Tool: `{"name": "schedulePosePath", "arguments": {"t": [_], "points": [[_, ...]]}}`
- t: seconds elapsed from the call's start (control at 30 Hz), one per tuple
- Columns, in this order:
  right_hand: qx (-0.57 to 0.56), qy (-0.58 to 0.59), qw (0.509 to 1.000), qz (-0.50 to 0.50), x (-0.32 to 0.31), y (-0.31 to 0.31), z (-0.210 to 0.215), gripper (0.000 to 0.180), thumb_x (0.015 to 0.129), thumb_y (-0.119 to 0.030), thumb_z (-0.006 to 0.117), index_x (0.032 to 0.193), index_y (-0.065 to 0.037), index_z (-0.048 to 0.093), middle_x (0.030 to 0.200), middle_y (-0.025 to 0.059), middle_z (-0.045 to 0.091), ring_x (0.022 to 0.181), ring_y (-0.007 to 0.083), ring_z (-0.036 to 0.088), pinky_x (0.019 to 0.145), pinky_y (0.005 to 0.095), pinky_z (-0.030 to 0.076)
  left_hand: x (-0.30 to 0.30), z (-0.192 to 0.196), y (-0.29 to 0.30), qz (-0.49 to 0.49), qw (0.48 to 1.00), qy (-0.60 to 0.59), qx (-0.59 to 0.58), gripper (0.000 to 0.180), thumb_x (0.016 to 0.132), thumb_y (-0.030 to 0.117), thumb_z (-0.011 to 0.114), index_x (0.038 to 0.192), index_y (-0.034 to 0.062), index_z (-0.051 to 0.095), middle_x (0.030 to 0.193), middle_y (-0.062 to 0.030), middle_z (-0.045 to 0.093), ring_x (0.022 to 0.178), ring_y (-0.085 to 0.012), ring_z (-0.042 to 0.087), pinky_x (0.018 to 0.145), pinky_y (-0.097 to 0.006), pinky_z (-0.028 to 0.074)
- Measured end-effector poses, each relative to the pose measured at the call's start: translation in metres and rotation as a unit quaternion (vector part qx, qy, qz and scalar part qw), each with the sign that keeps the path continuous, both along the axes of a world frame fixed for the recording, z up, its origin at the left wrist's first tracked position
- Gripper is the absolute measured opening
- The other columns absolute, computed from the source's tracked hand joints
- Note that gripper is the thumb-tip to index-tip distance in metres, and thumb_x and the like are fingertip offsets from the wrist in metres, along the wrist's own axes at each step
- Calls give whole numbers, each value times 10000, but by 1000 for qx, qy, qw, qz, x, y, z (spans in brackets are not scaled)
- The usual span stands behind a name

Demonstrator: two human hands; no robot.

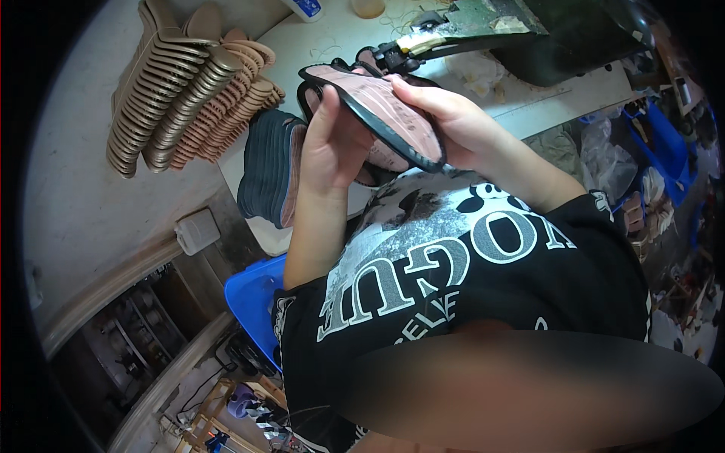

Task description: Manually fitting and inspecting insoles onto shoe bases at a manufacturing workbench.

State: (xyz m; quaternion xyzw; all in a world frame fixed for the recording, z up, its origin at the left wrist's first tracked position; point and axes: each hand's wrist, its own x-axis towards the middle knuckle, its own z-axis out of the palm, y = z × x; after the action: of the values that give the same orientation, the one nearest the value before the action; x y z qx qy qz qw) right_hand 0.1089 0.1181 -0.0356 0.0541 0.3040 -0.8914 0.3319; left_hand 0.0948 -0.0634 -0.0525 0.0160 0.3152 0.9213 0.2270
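Both hands grip one pink insole [385, 113] by its black edges, left hand [332, 143] underneath, right hand [442, 113] on top, just above what looks like the desk [529, 106] edge.

Both hands [393, 124] gripping a black-edged pink insole [377, 109], tan insole stack [189, 83] behind

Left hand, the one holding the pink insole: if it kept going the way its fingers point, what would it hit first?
The left hand points up the picture, toward the white table. Past the pink insole it grips, bare tabletop looks nearest in that line, though depth is hard to judge in this fisheye view.
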Motion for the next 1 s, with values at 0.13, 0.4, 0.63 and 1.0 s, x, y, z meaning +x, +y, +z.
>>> {"name": "schedulePosePath", "arguments": {"t": [0.13,0.4,0.63,1.0], "points": [[-77,-17,996,31,1,2,11,414,973,-357,441,1201,-22,525,944,96,662,783,169,657,657,303,545,4,1,-5,-27,988,-61,138,571,954,440,422,1251,-43,480,1304,-175,499,1202,-297,483,1031,-430,358],[226,258,939,-39,10,18,10,326,871,-301,655,1000,-9,588,815,55,627,694,93,611,621,192,477,6,9,-8,166,967,-139,134,554,866,404,607,1156,-50,477,1164,-194,541,1014,-275,555,883,-378,467],[200,391,869,-229,12,0,8,214,833,-49,683,1019,0,589,886,11,589,824,54,561,733,205,478,16,14,-1,152,968,-131,149,487,863,387,621,1086,-31,509,1027,-165,580,908,-249,573,828,-358,498],[178,350,895,-210,12,3,12,164,846,-33,659,1000,13,629,936,46,626,842,77,606,768,204,495,16,18,7,164,969,-145,115,460,881,429,585,1011,-10,538,980,-146,605,917,-242,593,840,-344,495]]}}
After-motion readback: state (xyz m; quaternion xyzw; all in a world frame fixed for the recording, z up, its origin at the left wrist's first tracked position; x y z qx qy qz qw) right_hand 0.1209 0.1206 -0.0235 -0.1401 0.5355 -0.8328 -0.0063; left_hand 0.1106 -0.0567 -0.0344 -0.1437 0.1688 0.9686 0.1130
